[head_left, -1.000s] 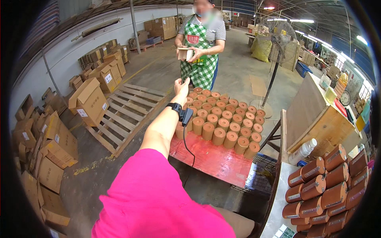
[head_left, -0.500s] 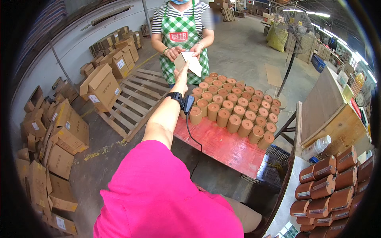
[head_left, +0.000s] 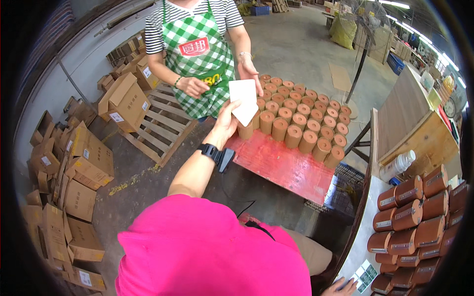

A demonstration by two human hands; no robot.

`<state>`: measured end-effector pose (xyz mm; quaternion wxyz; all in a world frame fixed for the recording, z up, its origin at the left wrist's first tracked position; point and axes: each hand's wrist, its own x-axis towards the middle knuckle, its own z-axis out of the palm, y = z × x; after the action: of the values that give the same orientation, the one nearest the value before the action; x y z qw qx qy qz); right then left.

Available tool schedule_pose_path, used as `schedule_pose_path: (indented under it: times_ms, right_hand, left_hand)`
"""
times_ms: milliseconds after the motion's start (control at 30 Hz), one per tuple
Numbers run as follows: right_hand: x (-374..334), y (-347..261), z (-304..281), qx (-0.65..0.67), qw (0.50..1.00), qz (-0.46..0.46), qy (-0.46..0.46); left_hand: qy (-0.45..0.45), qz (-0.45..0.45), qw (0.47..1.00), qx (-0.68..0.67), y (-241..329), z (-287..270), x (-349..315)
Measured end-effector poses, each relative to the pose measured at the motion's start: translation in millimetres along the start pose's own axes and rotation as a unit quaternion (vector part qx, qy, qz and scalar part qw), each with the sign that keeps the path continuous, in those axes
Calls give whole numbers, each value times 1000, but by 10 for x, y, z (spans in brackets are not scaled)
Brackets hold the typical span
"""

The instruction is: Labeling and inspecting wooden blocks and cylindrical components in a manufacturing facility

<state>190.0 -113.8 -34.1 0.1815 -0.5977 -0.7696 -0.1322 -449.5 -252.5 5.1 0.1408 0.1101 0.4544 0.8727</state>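
My left hand (head_left: 228, 117), with a black band on its wrist, reaches forward and grips a white card-like piece (head_left: 243, 98) by its lower left edge. A crease seems to cross the piece; its exact kind I cannot make out. One hand (head_left: 249, 74) of the co-worker is close by its right edge, perhaps touching; the other hand (head_left: 192, 87) is apart from it. At the lower right, my right hand (head_left: 340, 287) lies with fingers spread on the pale tabletop (head_left: 353, 246), beside a sheet of green-and-white labels (head_left: 364, 276). Its wrist is out of the picture.
Rows of brown cylinders (head_left: 291, 136) stand on a red table (head_left: 286, 167) ahead. Stacked reddish-brown rounded cases (head_left: 414, 234) and a clear bottle (head_left: 398, 165) are at right. Cardboard boxes (head_left: 89, 158) and a wooden pallet (head_left: 163, 128) lie left. A fan (head_left: 368, 29) stands behind.
My left hand has drawn back toward me with the white piece. The co-worker's hands, both on it before, have parted. My right hand has come further into view on the tabletop.
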Motion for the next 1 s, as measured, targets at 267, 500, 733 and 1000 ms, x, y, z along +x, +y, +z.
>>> schedule_pose_path:
  times_ms: [267, 500, 733, 1000]
  right_hand:
    - [-109, 116, 192, 154, 983, 91, 47]
    - [213, -493, -488, 287, 957, 36, 17]
    - [797, -621, -873, 267, 962, -50, 35]
    - [854, -600, -770, 282, 955, -88, 15]
  left_hand:
    - [-281, -411, 820, -282, -639, 963, -1012]
    - [-383, -683, 551, -288, -1390, 2138, -1874]
    - [-333, -845, 274, -317, -1624, 2552, -2610]
    - [-291, -891, 202, -284, -1515, 2386, -2804]
